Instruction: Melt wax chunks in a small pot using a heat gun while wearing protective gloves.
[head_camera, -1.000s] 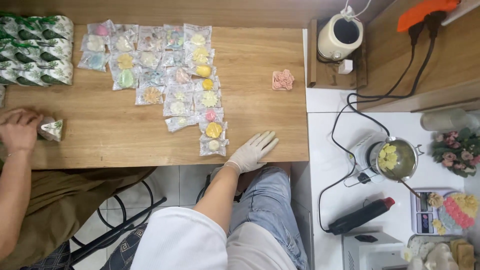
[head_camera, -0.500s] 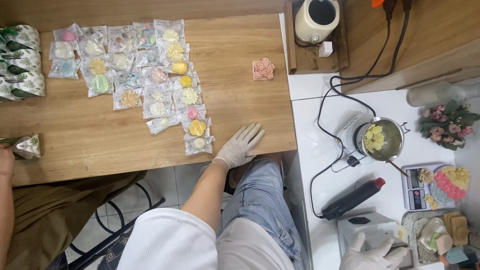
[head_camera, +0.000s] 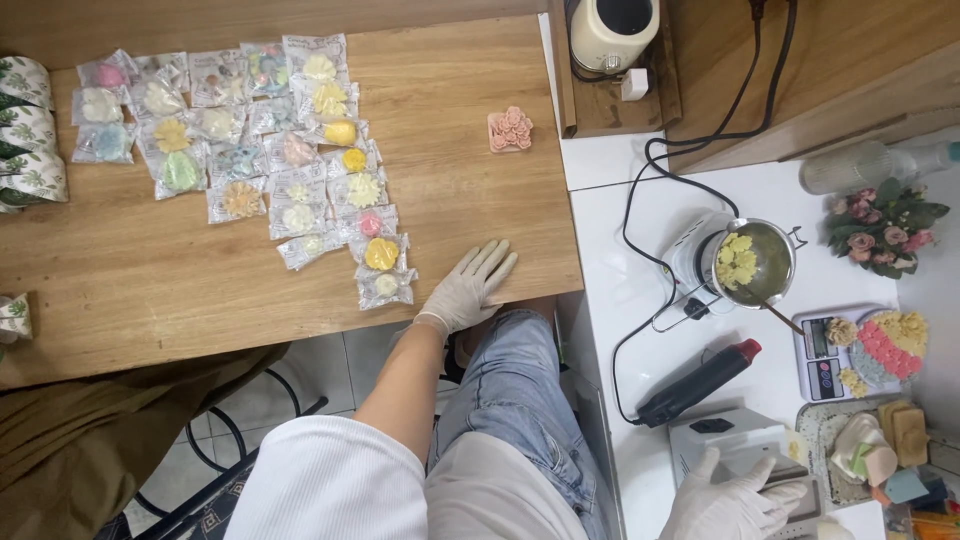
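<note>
Partly cropped right hand (head_camera: 735, 500), contents unclear.

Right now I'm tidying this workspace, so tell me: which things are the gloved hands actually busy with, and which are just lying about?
In hand:
left hand flat on the wooden table, beside the bagged flower shapes
right hand on a white box

Lying about:
pink flower block
melting pot
black tool
scale
cream pot
leaf-print packets
</note>
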